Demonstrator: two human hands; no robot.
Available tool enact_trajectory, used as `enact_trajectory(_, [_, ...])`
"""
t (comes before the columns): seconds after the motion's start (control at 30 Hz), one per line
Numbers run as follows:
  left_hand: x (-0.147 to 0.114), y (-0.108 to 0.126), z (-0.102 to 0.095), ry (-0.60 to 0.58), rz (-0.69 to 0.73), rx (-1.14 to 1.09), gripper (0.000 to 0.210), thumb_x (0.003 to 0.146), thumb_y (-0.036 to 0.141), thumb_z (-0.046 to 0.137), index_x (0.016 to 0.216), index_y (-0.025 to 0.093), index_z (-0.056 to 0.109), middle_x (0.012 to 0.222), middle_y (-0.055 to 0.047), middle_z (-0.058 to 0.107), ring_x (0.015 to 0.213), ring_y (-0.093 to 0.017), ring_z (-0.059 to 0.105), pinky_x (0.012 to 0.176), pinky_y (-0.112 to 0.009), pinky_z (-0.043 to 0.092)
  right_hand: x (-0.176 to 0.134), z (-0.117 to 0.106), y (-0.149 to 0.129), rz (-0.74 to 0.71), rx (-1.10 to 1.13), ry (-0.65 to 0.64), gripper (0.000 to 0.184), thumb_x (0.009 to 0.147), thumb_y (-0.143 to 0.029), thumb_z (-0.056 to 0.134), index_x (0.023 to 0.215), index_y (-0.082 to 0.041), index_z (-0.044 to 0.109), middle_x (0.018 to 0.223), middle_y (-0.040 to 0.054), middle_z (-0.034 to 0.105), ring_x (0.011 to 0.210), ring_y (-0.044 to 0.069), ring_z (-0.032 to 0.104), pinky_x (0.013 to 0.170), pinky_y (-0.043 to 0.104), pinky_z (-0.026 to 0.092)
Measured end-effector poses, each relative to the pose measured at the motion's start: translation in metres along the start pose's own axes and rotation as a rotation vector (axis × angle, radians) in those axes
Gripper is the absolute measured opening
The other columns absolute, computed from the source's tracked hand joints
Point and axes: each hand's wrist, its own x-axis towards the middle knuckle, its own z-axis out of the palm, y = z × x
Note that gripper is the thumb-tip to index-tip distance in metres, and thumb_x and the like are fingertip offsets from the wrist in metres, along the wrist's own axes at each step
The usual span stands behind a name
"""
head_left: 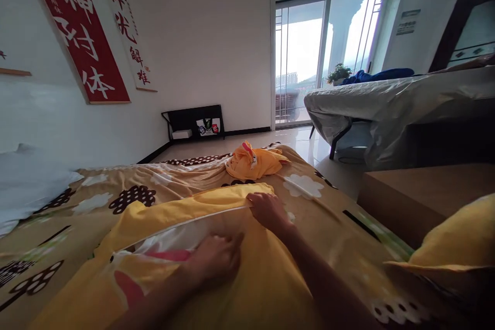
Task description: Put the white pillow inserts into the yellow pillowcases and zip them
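Note:
A yellow pillowcase (251, 278) with pink and white printed patches lies across the bed in front of me. Its long opening has a pale zip-like edge, and white filling or an inner pillow (174, 237) shows through it. My right hand (268, 210) pinches the case near the far right end of that edge. Lower and to the left, my left hand (218, 257) is closed at the near side of the opening, its fingers curled on the fabric and partly hidden. Beyond both hands sits a crumpled orange-yellow cloth (257, 162) with a printed figure.
A patterned brown sheet (135, 180) covers the bed. White pillow (31, 185) at left; cardboard box (417, 191) and another yellow fabric piece (460, 237) at right. Behind them stands a plastic-covered table (386, 87). A low black rack (193, 118) is by the wall.

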Motion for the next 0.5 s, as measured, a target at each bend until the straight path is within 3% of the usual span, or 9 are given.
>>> enact_trajectory(0.1, [0.029,0.002,-0.009,-0.006,-0.011,0.061,0.051,0.091,0.021,0.026,0.14,0.013,0.035,0.108,-0.016,0.065,0.093,-0.026,0.064,0.079,-0.037,0.049,-0.001,-0.005,0.003,0.047,-0.035,0.049,0.021,0.083,-0.015,0.044,0.089,-0.02,0.064,0.094,0.0057,0.069,0.088,0.019,0.063,0.071,0.027,0.039])
enact_trajectory(0.17, [0.043,0.004,-0.006,0.026,-0.007,0.127,0.051,0.086,0.016,0.032,0.135,0.008,0.041,0.115,-0.019,0.06,0.102,-0.028,0.06,0.085,-0.039,0.047,-0.001,-0.006,0.004,0.078,-0.053,0.062,0.022,0.084,-0.014,0.043,0.087,-0.02,0.063,0.093,0.0056,0.068,0.087,0.017,0.063,0.069,0.026,0.037])
enact_trajectory(0.27, [0.05,0.004,0.005,0.092,0.058,0.183,0.042,0.089,0.021,0.032,0.123,0.008,0.053,0.134,-0.022,0.048,0.124,-0.032,0.045,0.102,-0.049,0.035,-0.002,-0.007,0.004,0.111,-0.056,0.073,0.023,0.084,-0.013,0.041,0.087,-0.02,0.063,0.092,0.0052,0.067,0.084,0.016,0.063,0.064,0.026,0.035])
enact_trajectory(0.37, [0.054,-0.001,0.007,0.138,0.111,0.131,0.044,0.09,0.03,0.036,0.129,0.013,0.05,0.15,-0.017,0.029,0.138,-0.032,0.026,0.11,-0.052,0.025,-0.004,-0.01,0.001,0.168,-0.038,0.125,0.023,0.084,-0.014,0.041,0.088,-0.02,0.062,0.093,0.0048,0.067,0.082,0.017,0.063,0.06,0.026,0.033])
enact_trajectory(0.43, [0.063,-0.005,0.003,0.098,0.121,0.095,0.039,0.088,0.032,0.042,0.118,0.015,0.059,0.14,-0.017,0.045,0.132,-0.033,0.038,0.106,-0.051,0.031,-0.006,-0.014,-0.001,0.228,-0.015,0.165,0.023,0.083,-0.014,0.042,0.091,-0.021,0.062,0.095,0.0049,0.067,0.082,0.017,0.063,0.059,0.026,0.033])
enact_trajectory(0.5, [0.079,-0.01,-0.003,0.061,0.117,0.069,0.029,0.086,0.028,0.045,0.099,0.014,0.067,0.115,-0.015,0.064,0.114,-0.03,0.056,0.099,-0.045,0.04,-0.006,-0.017,-0.001,0.27,0.016,0.194,0.024,0.081,-0.013,0.044,0.093,-0.022,0.062,0.098,0.0045,0.067,0.084,0.018,0.063,0.059,0.026,0.032])
